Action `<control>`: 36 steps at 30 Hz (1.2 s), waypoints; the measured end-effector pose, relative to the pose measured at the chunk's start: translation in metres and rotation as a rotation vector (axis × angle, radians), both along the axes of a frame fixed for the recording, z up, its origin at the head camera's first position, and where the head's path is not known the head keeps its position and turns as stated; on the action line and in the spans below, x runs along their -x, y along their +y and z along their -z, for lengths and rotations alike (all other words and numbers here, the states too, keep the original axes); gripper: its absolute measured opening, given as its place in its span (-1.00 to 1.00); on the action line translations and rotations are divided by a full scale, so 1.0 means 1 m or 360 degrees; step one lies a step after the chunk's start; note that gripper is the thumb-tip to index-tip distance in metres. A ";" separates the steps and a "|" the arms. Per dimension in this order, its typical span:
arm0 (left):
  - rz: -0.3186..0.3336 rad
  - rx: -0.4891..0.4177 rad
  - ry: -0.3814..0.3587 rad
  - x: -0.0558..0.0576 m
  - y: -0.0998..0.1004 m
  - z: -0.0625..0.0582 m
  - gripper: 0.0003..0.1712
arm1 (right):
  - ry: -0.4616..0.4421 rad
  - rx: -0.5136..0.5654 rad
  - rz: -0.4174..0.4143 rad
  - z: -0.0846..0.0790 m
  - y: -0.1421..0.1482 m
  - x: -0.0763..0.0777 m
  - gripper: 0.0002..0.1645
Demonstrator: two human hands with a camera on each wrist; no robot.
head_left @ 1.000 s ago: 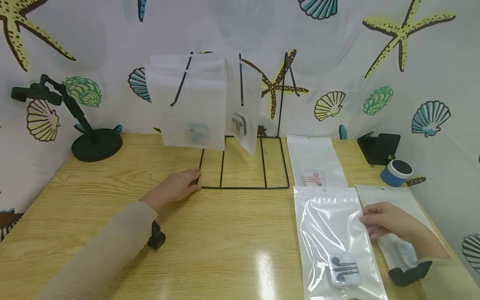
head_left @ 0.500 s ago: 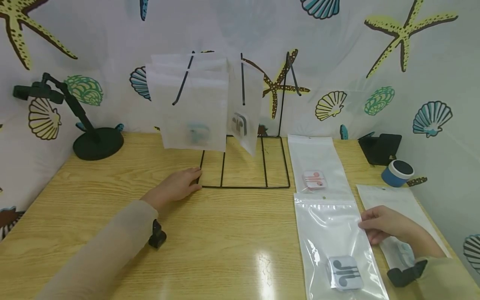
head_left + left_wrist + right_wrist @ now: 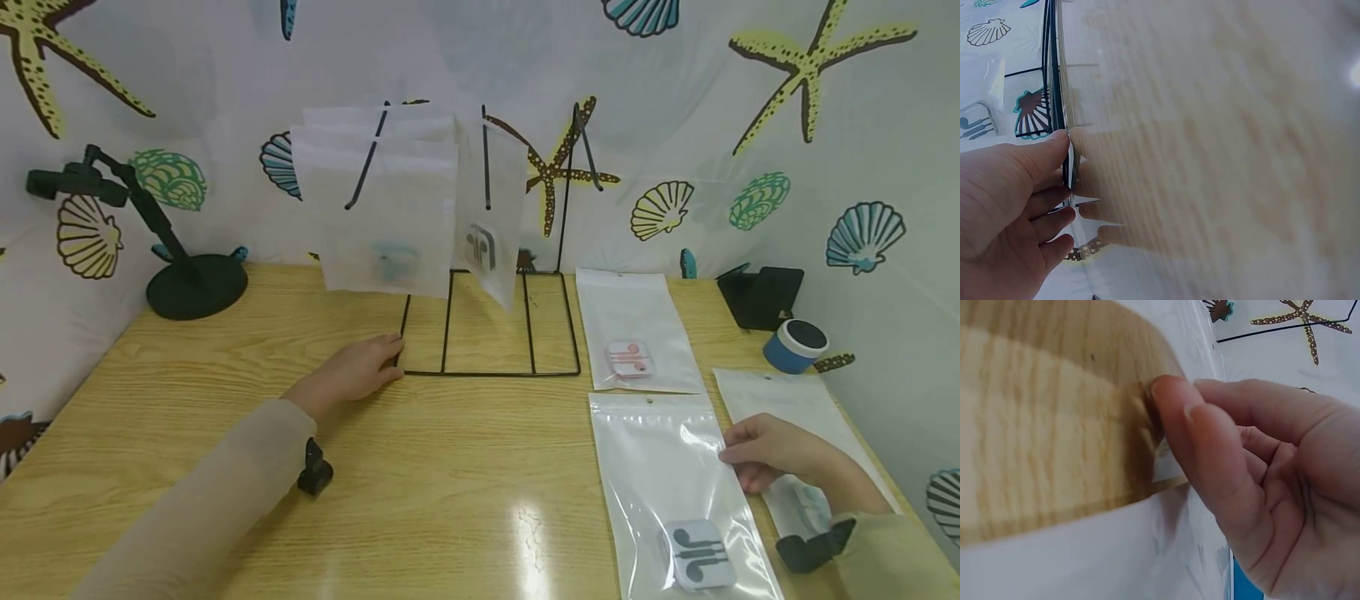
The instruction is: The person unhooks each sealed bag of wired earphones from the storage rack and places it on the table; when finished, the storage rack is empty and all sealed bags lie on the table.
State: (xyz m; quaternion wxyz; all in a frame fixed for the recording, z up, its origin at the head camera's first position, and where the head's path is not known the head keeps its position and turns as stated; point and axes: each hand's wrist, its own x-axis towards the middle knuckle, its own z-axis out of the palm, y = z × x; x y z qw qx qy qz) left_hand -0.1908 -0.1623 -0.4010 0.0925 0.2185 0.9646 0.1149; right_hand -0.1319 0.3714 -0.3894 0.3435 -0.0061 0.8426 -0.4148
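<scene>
Step judged as positioning: right hand (image 3: 783, 458) pinches right edge of glossy bag (image 3: 652, 475), near right on counter (image 3: 450, 492). Left hand (image 3: 345, 375) touches left side of rack (image 3: 491, 375) — grip unclear. Next calls for edge control.

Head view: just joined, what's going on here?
A person has their left hand against the left side of a black wire rack's base, while their right hand pinches the right edge of the front bag, which has packaged earphones inside. Another bag with pink earphones lies just behind it, and a third bag lies partly under the right hand. Bags hang on the left hook and middle hook; the right hook holds none.
</scene>
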 end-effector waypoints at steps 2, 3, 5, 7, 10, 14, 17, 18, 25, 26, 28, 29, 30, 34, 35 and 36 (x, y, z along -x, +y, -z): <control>-0.0003 0.0004 0.0001 0.000 0.000 0.000 -0.36 | 0.0005 0.0001 -0.0004 0.000 0.000 0.000 -0.63; -0.0003 0.0006 0.0003 0.000 0.000 0.000 -0.36 | 0.0009 0.0006 -0.0008 0.000 0.001 0.000 -0.63; -0.0003 0.0007 0.0004 -0.001 0.001 -0.001 -0.37 | 0.0020 0.0012 -0.0018 0.000 0.001 0.000 -0.63; 0.0003 0.0010 0.0006 -0.002 0.001 -0.003 -0.37 | 0.0031 0.0009 -0.0020 0.001 0.002 0.001 -0.62; 0.0001 0.0010 -0.0002 -0.003 0.002 -0.004 -0.37 | 0.0037 -0.0022 -0.0001 0.002 0.002 0.001 -0.61; -0.0001 0.0017 -0.0001 -0.003 0.002 -0.005 -0.37 | 0.0030 -0.0057 0.0034 0.003 0.003 0.002 -0.59; 0.0005 0.0017 0.0013 -0.003 0.003 -0.005 -0.37 | 0.0030 -0.0066 0.0042 0.002 0.003 0.002 -0.57; 0.0007 0.0014 0.0018 -0.004 0.003 -0.005 -0.37 | 0.0028 -0.0066 0.0041 0.002 0.003 0.002 -0.57; 0.0014 -0.0007 0.0031 -0.004 0.002 -0.006 -0.38 | 0.0018 -0.0119 0.0067 0.001 0.003 0.003 -0.55; 0.0010 -0.0003 0.0031 -0.004 0.003 -0.006 -0.38 | 0.0020 -0.0116 0.0068 0.001 0.003 0.003 -0.55; 0.0011 0.0001 0.0035 -0.003 0.002 -0.005 -0.38 | 0.0026 -0.0110 0.0065 -0.001 0.004 0.003 -0.56; 0.0013 0.0000 0.0037 -0.003 0.002 -0.005 -0.38 | 0.0030 -0.0106 0.0064 -0.001 0.003 0.003 -0.56; 0.0015 0.0001 0.0039 -0.003 0.002 -0.005 -0.38 | 0.0033 -0.0100 0.0060 -0.002 0.003 0.003 -0.57; 0.0011 0.0002 0.0035 -0.003 0.002 -0.004 -0.38 | 0.0039 -0.0075 0.0047 -0.004 0.004 0.003 -0.58; 0.0010 0.0005 0.0034 -0.003 0.002 -0.004 -0.38 | 0.0040 -0.0079 0.0051 -0.004 0.004 0.004 -0.58; 0.0011 0.0006 0.0035 -0.003 0.002 -0.004 -0.37 | 0.0041 -0.0083 0.0054 -0.005 0.004 0.004 -0.57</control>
